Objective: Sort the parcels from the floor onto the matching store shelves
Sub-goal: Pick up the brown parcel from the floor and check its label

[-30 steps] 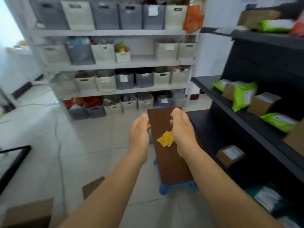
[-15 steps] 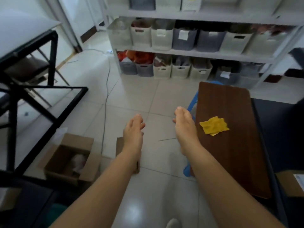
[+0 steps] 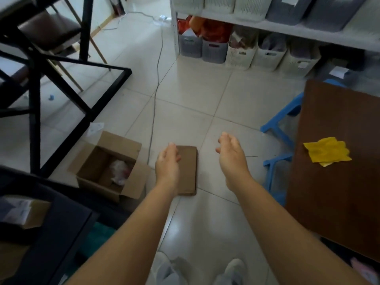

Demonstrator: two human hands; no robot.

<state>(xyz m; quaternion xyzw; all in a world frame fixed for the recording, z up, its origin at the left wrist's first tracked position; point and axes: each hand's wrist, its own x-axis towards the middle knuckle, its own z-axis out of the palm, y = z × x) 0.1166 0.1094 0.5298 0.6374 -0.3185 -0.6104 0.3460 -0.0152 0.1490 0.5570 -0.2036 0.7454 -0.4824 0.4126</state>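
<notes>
Pale floor tiles (image 3: pixel 185 95) fill the middle of the room, with a thin cable (image 3: pixel 156 83) running across them toward the far wall.

Containers, far side: a white shelf unit (image 3: pixel 287 30) with five baskets on its bottom level that can be counted clearly: two grey (image 3: pixel 213 51), three cream (image 3: pixel 239 56). The two grey ones hold red and orange bags; the contents of the cream ones are too dim to tell. More baskets sit on the level above, cut off by the frame edge.

Containers, near side: one open cardboard box (image 3: pixel 109 167) on the floor, flaps up, with a crumpled white and red wrapper (image 3: pixel 121 171) inside. Just right of it, one flat closed parcel (image 3: pixel 188 169) lies on the tiles.

Hands: left hand (image 3: pixel 167 163) hovers over the parcel's left edge, fingers loosely curled, gripping nothing; contact with the parcel cannot be told. Right hand (image 3: pixel 231 157) is apart from the parcel on its right, fingers spread wide, holding nothing.

Other items: one brown board (image 3: pixel 339 182) resting on a blue stool (image 3: pixel 279 132), one yellow cloth (image 3: pixel 327 152) lying on the board. One black metal frame (image 3: pixel 61 83) stands at left. A dark shelf (image 3: pixel 51 223) at lower left carries one labelled parcel (image 3: pixel 22 212), blurred.
</notes>
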